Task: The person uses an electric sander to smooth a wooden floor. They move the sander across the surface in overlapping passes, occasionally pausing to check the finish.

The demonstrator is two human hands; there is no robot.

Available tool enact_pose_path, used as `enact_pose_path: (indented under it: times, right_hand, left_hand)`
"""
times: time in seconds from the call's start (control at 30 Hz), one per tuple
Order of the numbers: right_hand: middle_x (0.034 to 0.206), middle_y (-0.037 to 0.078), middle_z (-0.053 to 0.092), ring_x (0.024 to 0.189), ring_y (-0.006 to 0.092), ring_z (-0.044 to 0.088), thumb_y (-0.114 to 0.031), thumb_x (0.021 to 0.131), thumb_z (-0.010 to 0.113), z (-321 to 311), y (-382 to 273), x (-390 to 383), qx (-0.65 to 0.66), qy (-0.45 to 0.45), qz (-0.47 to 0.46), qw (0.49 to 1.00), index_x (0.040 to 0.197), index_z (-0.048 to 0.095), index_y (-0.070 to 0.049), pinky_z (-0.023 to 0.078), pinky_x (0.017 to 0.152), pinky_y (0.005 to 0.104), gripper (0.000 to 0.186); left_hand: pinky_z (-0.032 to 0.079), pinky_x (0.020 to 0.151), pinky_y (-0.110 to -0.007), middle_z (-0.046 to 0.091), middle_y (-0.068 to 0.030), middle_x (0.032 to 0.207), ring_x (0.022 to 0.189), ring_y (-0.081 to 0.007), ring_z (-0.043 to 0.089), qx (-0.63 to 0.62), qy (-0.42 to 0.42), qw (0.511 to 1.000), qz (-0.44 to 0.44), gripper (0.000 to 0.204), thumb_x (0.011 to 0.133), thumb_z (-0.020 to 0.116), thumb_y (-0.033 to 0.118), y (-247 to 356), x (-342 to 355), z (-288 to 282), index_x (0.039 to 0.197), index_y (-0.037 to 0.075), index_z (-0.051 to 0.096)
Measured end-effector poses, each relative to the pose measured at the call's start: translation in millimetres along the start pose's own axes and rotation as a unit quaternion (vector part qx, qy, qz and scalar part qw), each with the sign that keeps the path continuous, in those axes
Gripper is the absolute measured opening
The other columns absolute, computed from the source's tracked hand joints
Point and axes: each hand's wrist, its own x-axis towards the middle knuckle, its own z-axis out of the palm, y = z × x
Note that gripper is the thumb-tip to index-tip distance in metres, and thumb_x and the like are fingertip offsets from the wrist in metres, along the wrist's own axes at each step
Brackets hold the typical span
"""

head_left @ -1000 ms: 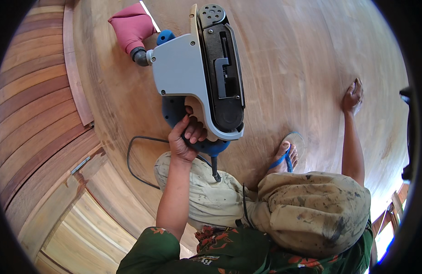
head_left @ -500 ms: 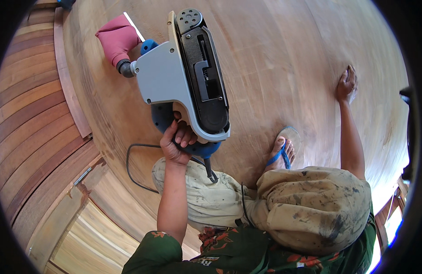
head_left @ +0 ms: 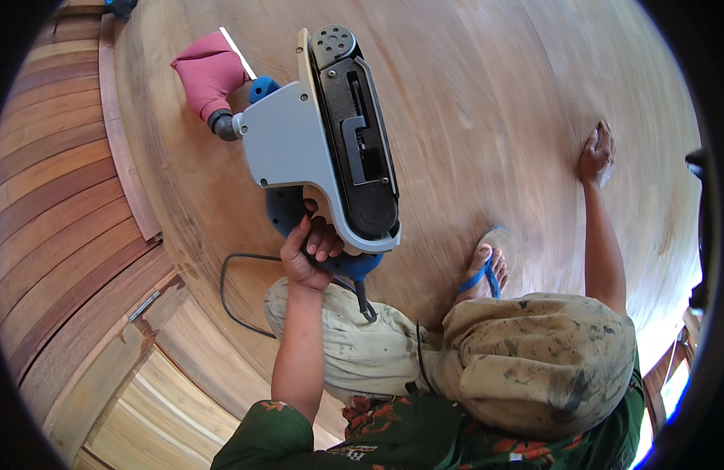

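My left hand [head_left: 309,252] is wrapped round the blue rear handle of a belt sander [head_left: 287,145], fingers curled by its trigger area. The sander lies turned on its side, its open flank with black rollers and frame facing up. A pink cloth dust bag [head_left: 211,74] hangs off its left side by a dark elbow. From the handle a black power cord [head_left: 225,290] loops beside my left knee. Far to the right, my right hand [head_left: 597,155] rests on the wide wooden surface [head_left: 472,102], fingers stretched out and holding nothing.
Stacked reddish wooden boards [head_left: 56,180] run along the left side. A pale panelled wooden piece [head_left: 158,407] with a metal bolt lies at lower left. My sandalled foot [head_left: 487,266] stands on the wooden surface, between the sander and my right arm.
The belt sander and my left hand have shifted slightly right and down in the picture. My right hand stays on the wood, a little lower in view.
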Motion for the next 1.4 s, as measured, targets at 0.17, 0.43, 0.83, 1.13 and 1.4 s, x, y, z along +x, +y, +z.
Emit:
enact_pose_path:
  times: [0.17,0.43,0.83,1.13,1.4]
  right_hand:
    - [0.146,0.011,0.062,0.136,0.0309,0.057,-0.029,0.104,0.056,-4.7,3.9,-5.6,-0.004,-0.009,0.0,1.0,0.138,0.066,-0.013,0.044,0.114,0.0429,0.039]
    - [0.146,0.011,0.062,0.135,0.0309,0.058,-0.029,0.103,0.056,1.7,3.7,-0.3,0.004,0.005,-0.013,1.0,0.139,0.066,-0.013,0.044,0.114,0.0427,0.04]
    - [0.147,0.011,0.062,0.136,0.0314,0.057,-0.029,0.104,0.055,1.4,2.4,0.5,-0.001,-0.005,-0.005,1.0,0.139,0.065,-0.013,0.042,0.115,0.0438,0.04]
    - [0.146,0.01,0.063,0.136,0.0305,0.057,-0.029,0.104,0.055,0.1,-1.0,-1.7,-0.005,-0.005,-0.001,1.0,0.137,0.067,-0.013,0.044,0.114,0.0421,0.039]
    - [0.144,0.01,0.064,0.135,0.0304,0.058,-0.029,0.104,0.055,1.9,-10.9,-2.7,0.011,0.005,0.01,1.0,0.136,0.067,-0.013,0.045,0.112,0.0422,0.039]
  left_hand:
    - [0.037,0.055,-0.028,0.041,0.0069,0.058,0.05,-0.0086,0.043,-0.013,-0.029,0.999,-0.018,0.02,0.104,0.061,0.022,0.5,-2.1,-3.0,0.121,0.012,0.057]
    - [0.037,0.055,-0.028,0.041,0.0072,0.059,0.05,-0.0086,0.044,-0.01,-0.022,1.0,-0.015,0.02,0.104,0.062,0.023,1.0,0.6,-2.8,0.121,0.012,0.057]
    - [0.037,0.054,-0.027,0.04,0.0079,0.058,0.048,-0.0078,0.042,-0.002,-0.014,1.0,-0.01,0.021,0.104,0.06,0.023,0.9,1.0,-3.4,0.122,0.013,0.057]
    - [0.038,0.053,-0.027,0.04,0.0087,0.057,0.046,-0.007,0.042,0.006,-0.001,1.0,-0.006,0.019,0.105,0.059,0.024,0.7,-0.1,-5.8,0.121,0.014,0.058]
    - [0.037,0.052,-0.026,0.04,0.0091,0.057,0.046,-0.0061,0.042,0.019,0.001,1.0,0.001,0.019,0.105,0.059,0.024,7.7,2.0,-6.1,0.12,0.013,0.06]
